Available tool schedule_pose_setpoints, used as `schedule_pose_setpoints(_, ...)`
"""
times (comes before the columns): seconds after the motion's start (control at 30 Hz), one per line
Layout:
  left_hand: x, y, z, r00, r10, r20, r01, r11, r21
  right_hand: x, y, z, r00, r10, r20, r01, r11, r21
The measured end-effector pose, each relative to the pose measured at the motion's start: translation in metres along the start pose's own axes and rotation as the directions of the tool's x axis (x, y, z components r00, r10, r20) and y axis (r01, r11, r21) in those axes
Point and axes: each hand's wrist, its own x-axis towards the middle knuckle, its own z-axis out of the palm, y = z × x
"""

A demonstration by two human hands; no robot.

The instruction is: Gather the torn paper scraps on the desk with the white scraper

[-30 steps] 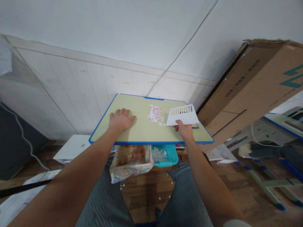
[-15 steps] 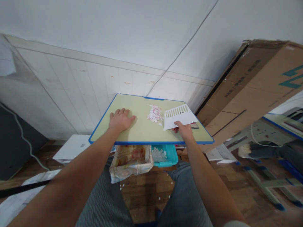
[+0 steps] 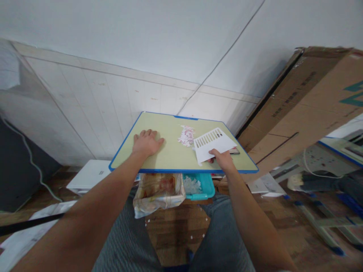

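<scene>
1. Right hand (image 3: 223, 159), thumb on top, pinches the slotted card (image 3: 215, 144) over the right of the table (image 3: 170, 158).
2. Left hand (image 3: 146, 143) lies palm-down at left, fingers spread.
3. Scraps (image 3: 186, 136) lie left of the card, perhaps touching it.

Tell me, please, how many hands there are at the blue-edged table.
2: the left hand lies palm-down on the table, left of the paper scraps; the right hand holds the white slotted card, which hides part of it.
</scene>
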Motion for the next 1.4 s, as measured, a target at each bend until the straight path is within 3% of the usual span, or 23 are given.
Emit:
schedule_pose_setpoints(0.2, -0.001, 0.002, -0.002, 1.0, -0.013, 0.01, 0.013, 1.0, 0.021, 0.001, 0.003, 0.0, 0.994, 0.003, -0.109, 0.005, 0.997, 0.075)
schedule_pose_setpoints(0.73, 0.003, -0.002, 0.003, 1.0, -0.007, -0.004, 0.007, 1.0, 0.016, -0.002, 0.0, -0.001, 0.999, 0.008, -0.037, -0.005, 0.997, 0.079)
schedule_pose_setpoints(1.13, 0.001, 0.0, 0.0, 1.0, 0.0, -0.006, 0.0, 1.0, 0.008, 0.005, 0.005, 0.0, 0.995, -0.034, -0.09, 0.038, 0.998, 0.044)
schedule_pose_setpoints(1.4, -0.003, 0.003, -0.005, 1.0, -0.006, 0.002, 0.006, 1.0, 0.002, 0.014, 0.007, 0.004, 0.984, 0.031, -0.175, -0.027, 0.999, 0.025)
